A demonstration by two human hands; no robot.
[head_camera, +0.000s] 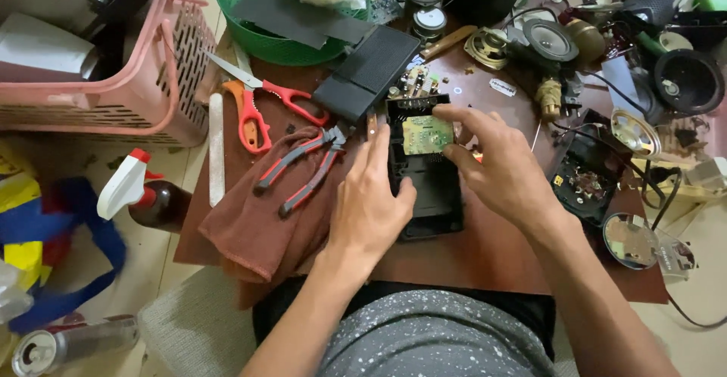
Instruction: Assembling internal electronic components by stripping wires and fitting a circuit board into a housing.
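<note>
The black case (pixel 424 195) lies open near the front edge of the brown table (pixel 485 256), at its middle, its lid already off and its inside exposed. The left hand (pixel 371 210) lies flat against the case's left wall, fingers straight and pressed along it, thumb hooked over the rim; it steadies rather than grips. The right hand (pixel 503 169) is closed in a narrow pinch on the green circuit board (pixel 426 135), thumb below and fingers above its right edge. The board sits tilted at the far end of the case, partly raised from its seat; whether it is free of the case or tied by wires I cannot tell. Judged from this, the opening is done and the board is midway between seated and clear. A black panel (pixel 367 70) lies just beyond the case, toward the far edge. Red-handled pliers (pixel 303 169) rest on a brown cloth (pixel 257 225) draped over the left edge, with red scissors (pixel 257 104) beyond them. Loose speakers (pixel 549 40) and a second opened black unit (pixel 583 176) crowd the right side. A green basket (pixel 250 14) stands at the far left corner.
</note>
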